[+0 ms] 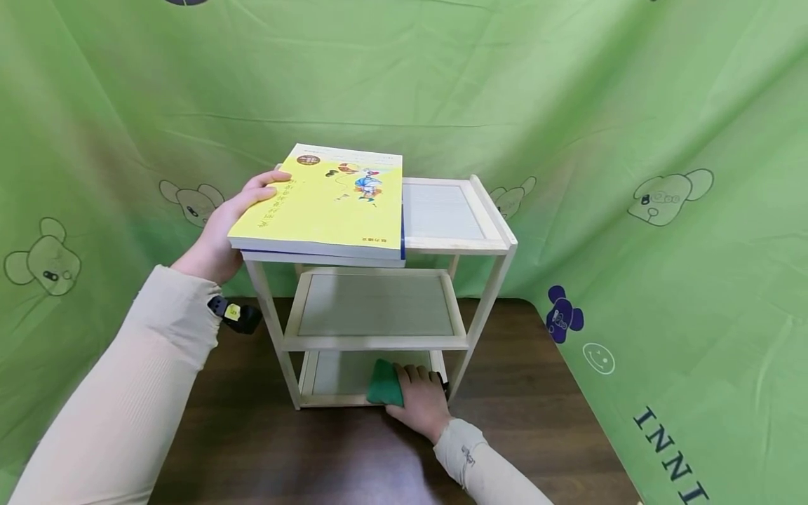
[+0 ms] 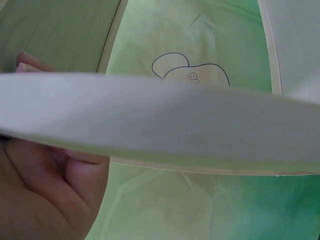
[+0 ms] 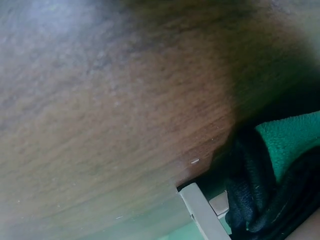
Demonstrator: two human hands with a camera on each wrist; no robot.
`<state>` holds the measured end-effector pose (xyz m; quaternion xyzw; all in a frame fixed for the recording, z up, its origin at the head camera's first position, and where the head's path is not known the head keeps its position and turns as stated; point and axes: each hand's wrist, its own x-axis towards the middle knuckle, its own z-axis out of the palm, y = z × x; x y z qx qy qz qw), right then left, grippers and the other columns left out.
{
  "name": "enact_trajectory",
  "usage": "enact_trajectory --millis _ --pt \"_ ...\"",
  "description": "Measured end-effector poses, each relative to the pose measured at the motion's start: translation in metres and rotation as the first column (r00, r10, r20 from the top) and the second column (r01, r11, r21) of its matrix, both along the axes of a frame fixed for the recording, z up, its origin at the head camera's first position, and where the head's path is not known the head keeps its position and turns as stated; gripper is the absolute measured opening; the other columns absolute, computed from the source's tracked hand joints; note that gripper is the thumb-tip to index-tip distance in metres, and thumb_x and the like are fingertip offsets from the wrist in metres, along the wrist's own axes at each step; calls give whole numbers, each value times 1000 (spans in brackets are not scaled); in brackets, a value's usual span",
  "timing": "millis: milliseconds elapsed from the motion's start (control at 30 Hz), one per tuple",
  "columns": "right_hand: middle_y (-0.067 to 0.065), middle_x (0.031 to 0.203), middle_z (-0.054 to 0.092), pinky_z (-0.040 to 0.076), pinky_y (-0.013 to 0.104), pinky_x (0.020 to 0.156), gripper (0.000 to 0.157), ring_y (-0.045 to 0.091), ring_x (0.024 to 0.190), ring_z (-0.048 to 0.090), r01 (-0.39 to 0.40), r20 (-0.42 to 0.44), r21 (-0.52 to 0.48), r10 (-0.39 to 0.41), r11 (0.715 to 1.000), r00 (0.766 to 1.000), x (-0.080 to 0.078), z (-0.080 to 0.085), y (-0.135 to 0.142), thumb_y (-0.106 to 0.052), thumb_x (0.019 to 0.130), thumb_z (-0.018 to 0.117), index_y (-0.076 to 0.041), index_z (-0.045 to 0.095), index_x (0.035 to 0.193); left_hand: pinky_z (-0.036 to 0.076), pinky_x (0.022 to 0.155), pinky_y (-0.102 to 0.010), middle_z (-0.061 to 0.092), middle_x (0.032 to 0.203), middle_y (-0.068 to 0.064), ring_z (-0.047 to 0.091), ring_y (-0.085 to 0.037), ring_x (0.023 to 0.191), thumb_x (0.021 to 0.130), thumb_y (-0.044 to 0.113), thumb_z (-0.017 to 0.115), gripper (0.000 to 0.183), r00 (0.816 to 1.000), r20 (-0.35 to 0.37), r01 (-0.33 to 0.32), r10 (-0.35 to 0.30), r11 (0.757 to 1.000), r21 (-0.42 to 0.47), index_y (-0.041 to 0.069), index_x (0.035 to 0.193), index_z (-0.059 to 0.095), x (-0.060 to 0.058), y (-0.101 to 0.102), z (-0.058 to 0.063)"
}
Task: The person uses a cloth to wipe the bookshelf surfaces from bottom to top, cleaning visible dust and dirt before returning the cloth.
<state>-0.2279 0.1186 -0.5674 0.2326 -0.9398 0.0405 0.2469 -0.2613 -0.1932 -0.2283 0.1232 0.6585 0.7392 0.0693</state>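
My left hand (image 1: 217, 228) grips the left side of some stacked books at the top of a small white shelf rack (image 1: 372, 344). The uppermost is a yellow book (image 1: 322, 210) with a cartoon picture; beneath it a blue edge and white pages show. In the left wrist view, a blurred pale edge crosses the frame, with parts of the left hand (image 2: 55, 185) above and below it. Down at the bottom shelf, my right hand (image 1: 423, 400) holds a green cloth (image 1: 385, 384). Green and dark folds of the cloth (image 3: 295, 140) appear in the right wrist view.
The rack's middle shelf (image 1: 381, 305) lies between the two hands. Its right front leg (image 1: 482, 315) stands close to the right hand. Under the rack is a dark wooden surface (image 1: 530, 393). A green printed curtain (image 1: 568, 126) hangs behind and along both sides.
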Motion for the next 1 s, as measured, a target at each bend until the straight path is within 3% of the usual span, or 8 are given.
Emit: enact_trajectory --millis 400,700,1000 --pt "5 108 67 50 43 76 67 24 96 61 38 83 30 -40 999 996 2 3 -2 -50 73 74 -12 61 127 45 61 -17 19 161 4 62 -1 68 104 37 43 30 1000 1 -2 2 1000 -1 35 134 47 0 1 -1" --pt "5 110 66 50 43 78 69 24 98 61 33 111 61 -40 998 993 -1 5 -5 -51 73 73 -12 60 128 47 61 -17 33 150 6 65 -2 68 104 34 44 29 1000 6 11 -12 999 48 33 132 47 -1 0 -2" --pt "6 111 66 50 43 78 70 24 98 61 15 116 70 -24 997 993 -2 8 -9 -52 74 74 -12 60 129 47 62 -17 35 146 7 65 -3 70 103 33 44 28 1000 7 16 -16 998 63 32 131 48 -1 0 -2"
